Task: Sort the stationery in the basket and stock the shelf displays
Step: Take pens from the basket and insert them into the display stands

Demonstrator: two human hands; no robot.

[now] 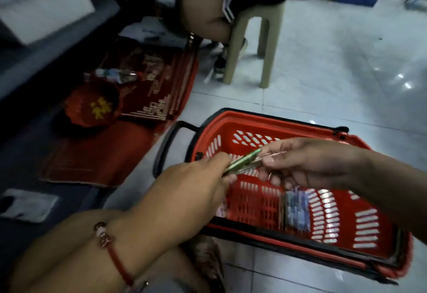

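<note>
Pens (242,162) — a small green bundle, blurred — hang over the red basket (288,128), caught between two hands. On the far left a pale flat packet (27,204) lies on dark flooring, with red cards (152,84) and a round red decoration (92,107) spread beyond it. The left hand (191,188), a red cord bracelet (111,246) on its wrist, reaches in from the lower left; its fingertips (228,179) are pinched together on the lower end of the pens, so that end is hidden inside the grip. The bundle slants up to the right, where the right hand (307,163) meets it — thumb (275,147) on top, fingers curled beneath, clamped on the upper end. Only the middle stretch of the pens shows between the two grips. Below them, inside the basket, a blue-patterned pack (297,211) rests on the slotted floor. Behind, another person's leg (203,8) sits beside a beige stool (258,38) on the white tiles (335,61).
</note>
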